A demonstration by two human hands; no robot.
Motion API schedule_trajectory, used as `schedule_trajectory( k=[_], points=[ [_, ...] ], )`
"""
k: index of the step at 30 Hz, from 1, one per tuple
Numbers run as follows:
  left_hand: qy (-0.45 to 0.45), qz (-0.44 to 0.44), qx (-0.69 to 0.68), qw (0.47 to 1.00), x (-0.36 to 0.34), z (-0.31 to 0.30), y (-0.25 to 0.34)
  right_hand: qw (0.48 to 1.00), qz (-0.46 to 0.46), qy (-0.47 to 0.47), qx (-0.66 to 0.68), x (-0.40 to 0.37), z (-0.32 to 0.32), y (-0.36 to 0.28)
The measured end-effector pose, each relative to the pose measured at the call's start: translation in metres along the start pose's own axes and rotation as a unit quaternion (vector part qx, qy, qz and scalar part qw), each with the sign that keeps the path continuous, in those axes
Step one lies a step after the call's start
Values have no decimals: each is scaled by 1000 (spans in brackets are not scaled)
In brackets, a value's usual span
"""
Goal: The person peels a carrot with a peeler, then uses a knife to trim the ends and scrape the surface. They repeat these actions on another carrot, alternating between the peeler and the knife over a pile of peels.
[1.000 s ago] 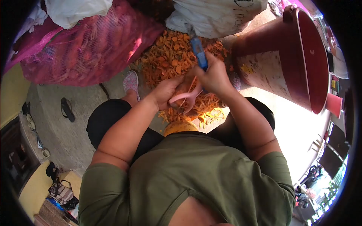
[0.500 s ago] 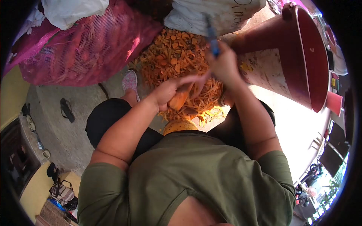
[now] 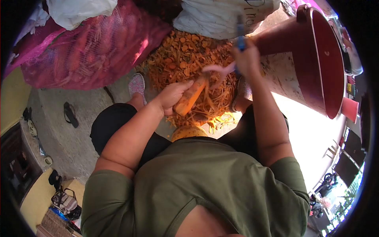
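Note:
My left hand [image 3: 175, 96] is closed around the lower part of a carrot [image 3: 192, 96], partly peeled, with darker skin along one side. The carrot slants up and away over the pile of peelings. Just beyond its far tip is a pink Y-shaped peeler [image 3: 219, 68], blurred by motion, in my closed right hand [image 3: 248, 59]. A blue handle [image 3: 241, 42] with a dark, blurred end also sticks up out of that hand; it looks like a knife. Below both hands lies a heap of carrot peelings and cut slices [image 3: 185, 59] on the floor.
A pink mesh sack [image 3: 90, 55] full of carrots lies at the left. A white sack [image 3: 217, 17] stands behind the peelings. At the right, a large dark red bucket [image 3: 276, 59] leans close to my right arm. A dark slipper [image 3: 70, 115] lies on the concrete floor.
My right hand has swung up and right, taking the peeler from over the carrot to past its tip. More of the carrot shows in my left hand, which has barely moved.

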State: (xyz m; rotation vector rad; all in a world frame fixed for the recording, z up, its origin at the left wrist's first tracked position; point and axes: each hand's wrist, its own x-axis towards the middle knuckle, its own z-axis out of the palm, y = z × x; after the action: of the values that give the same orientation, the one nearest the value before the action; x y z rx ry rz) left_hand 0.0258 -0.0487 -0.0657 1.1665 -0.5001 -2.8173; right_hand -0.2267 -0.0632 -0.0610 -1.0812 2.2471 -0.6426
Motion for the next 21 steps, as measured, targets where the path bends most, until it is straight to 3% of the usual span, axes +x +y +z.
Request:
schedule_trajectory(
  k=[1, 3, 6, 10, 14, 15, 16, 17, 19, 21],
  points=[
    [9, -10, 19, 1000, -1, -2, 2, 995, -35, 93, -18, 9, -10, 4],
    [16, 2, 5, 1000, -4, 4, 2, 997, 2, 77, -21, 12, -20, 2],
    [39, 9, 10, 999, 2, 0, -3, 992, -73, 55, -89, -22, -14, -27],
    [14, 18, 33, 999, -4, 6, -2, 987, -70, 131, -56, -3, -22, -9],
    [12, 45, -21, 999, -3, 11, 0, 991, -60, -13, 116, -33, -11, -27],
    [14, 46, -12, 999, -4, 15, 1, 991, -61, -77, 93, -50, -3, -35],
    [17, 46, -2, 999, -5, 17, 1, 977, -173, -69, 100, -64, 13, -35],
    [0, 41, -4, 999, 0, 10, -2, 982, -130, -139, 10, -71, 15, -36],
    [-34, 31, -7, 999, 8, 2, -6, 989, -96, -95, 61, -62, 13, -33],
    [2, 46, -1, 999, 3, 12, -5, 997, -54, -7, 47, -23, -3, -9]
  ],
)
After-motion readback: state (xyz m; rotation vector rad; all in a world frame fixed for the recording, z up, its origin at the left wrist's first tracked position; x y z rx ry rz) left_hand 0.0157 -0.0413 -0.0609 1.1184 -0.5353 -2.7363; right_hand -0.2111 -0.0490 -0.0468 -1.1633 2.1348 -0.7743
